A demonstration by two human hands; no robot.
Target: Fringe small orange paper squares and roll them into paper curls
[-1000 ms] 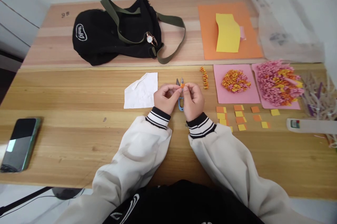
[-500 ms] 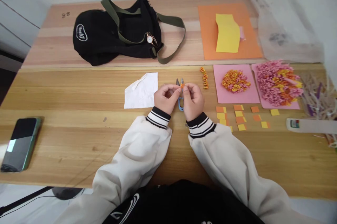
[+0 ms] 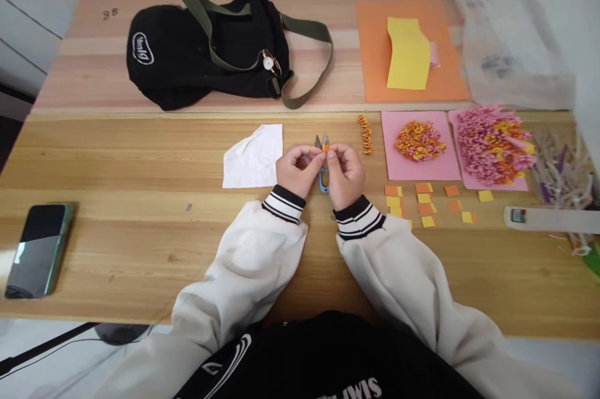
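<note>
My left hand (image 3: 299,169) and my right hand (image 3: 345,175) meet at their fingertips, both closed in a pinch on a small orange paper piece (image 3: 326,147). Its exact shape is partly hidden by the fingers. Just behind and beneath the hands lies a pair of snips (image 3: 324,181) with a blue handle, blade tips pointing away from me. A white tissue (image 3: 255,158) rests to the left of my left hand. Beyond my right hand stands a short row of small rolled orange-and-yellow paper pieces (image 3: 365,134). Several small orange and yellow paper squares (image 3: 425,197) are laid out to the right.
Two pink sheets (image 3: 392,164) carry heaps of tiny pink, orange and yellow pieces (image 3: 494,146). Behind them are an orange sheet (image 3: 372,61), a yellow paper (image 3: 407,55) and a plastic bag (image 3: 520,42). A black bag (image 3: 210,55) lies far left, a phone (image 3: 40,252) near left, a glue stick-like white tube (image 3: 553,219) at right.
The whole view has shifted slightly as my head moved. The fingertips stay together on the orange paper piece, with only slight finger movement.
</note>
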